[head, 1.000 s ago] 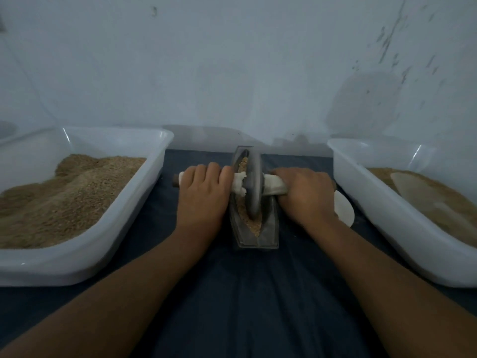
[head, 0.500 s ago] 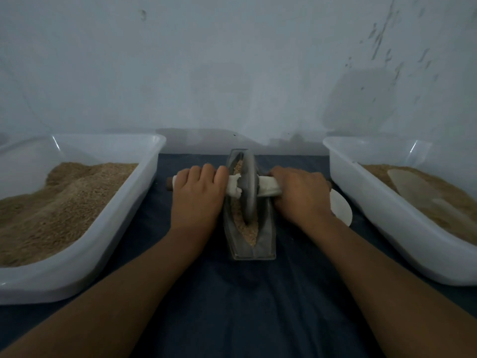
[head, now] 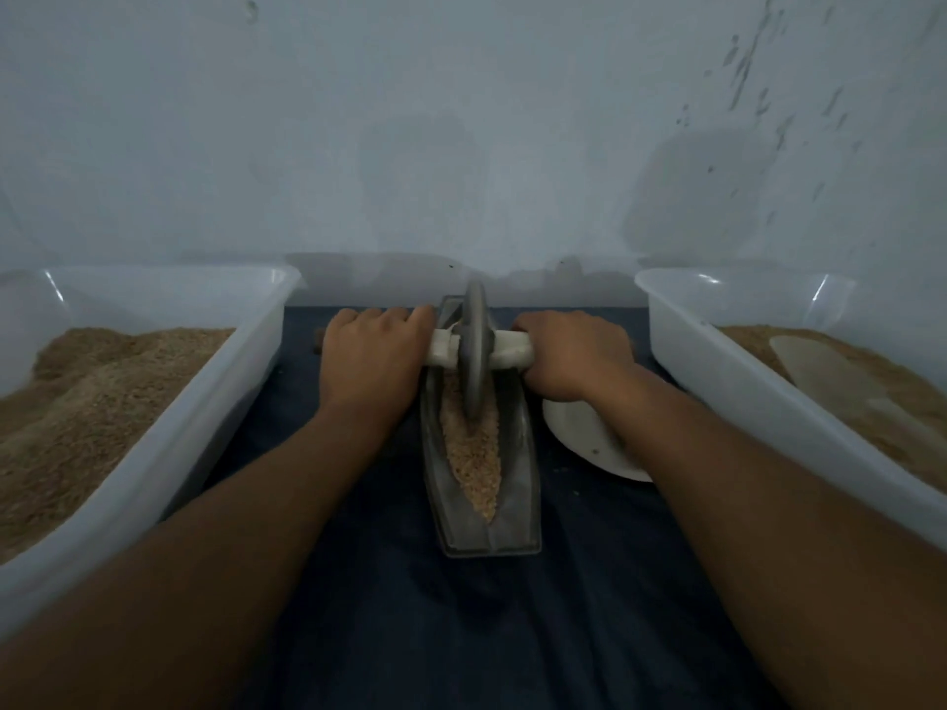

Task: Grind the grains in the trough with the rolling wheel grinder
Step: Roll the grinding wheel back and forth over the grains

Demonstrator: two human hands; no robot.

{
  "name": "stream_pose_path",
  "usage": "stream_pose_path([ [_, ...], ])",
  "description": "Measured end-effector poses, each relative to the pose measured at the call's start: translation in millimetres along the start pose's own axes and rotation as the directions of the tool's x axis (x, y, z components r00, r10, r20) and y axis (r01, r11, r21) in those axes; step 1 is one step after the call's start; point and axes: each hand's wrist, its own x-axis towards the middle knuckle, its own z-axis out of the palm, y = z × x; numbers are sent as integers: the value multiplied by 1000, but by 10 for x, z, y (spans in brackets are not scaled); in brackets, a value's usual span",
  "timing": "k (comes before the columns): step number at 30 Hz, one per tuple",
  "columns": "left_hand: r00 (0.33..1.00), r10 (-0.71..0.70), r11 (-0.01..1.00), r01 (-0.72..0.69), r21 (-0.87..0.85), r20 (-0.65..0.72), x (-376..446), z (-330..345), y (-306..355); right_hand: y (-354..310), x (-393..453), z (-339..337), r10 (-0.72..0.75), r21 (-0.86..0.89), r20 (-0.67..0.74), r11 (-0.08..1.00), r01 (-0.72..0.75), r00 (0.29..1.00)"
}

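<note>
I see my left hand (head: 371, 358) and right hand (head: 569, 356) with fingers curled tight around the axle of the grinder wheel (head: 474, 351), standing in the grain-filled trough (head: 481, 468) on dark blue cloth (head: 589, 607) before a pale wall (head: 461, 120)

Dark blue cloth (head: 589, 607) carries trough (head: 517, 525), 2 tubs (head: 169, 453) (head: 758, 402), white plate (head: 579, 438)

My left hand (head: 371, 353) and right hand (head: 571, 353) cover most of the axle (head: 505, 351), and the wheel (head: 474, 351) hides the trough's (head: 517, 509) far end. My right forearm covers part of a white disc (head: 579, 433), perhaps a plate. Both tubs (head: 215, 402) run off the frame's edges.
</note>
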Motion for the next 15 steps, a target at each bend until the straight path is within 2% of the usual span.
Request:
stream_pose_path([
  [6, 999, -6, 1000, 6, -3, 33, 78, 58, -21, -21, 160, -60, -2, -64, 33, 998, 4, 999],
  [15, 1000, 12, 1000, -12, -15, -23, -22, -15, 41, 8, -41, 63, 6, -34, -108, 999, -10, 994],
])
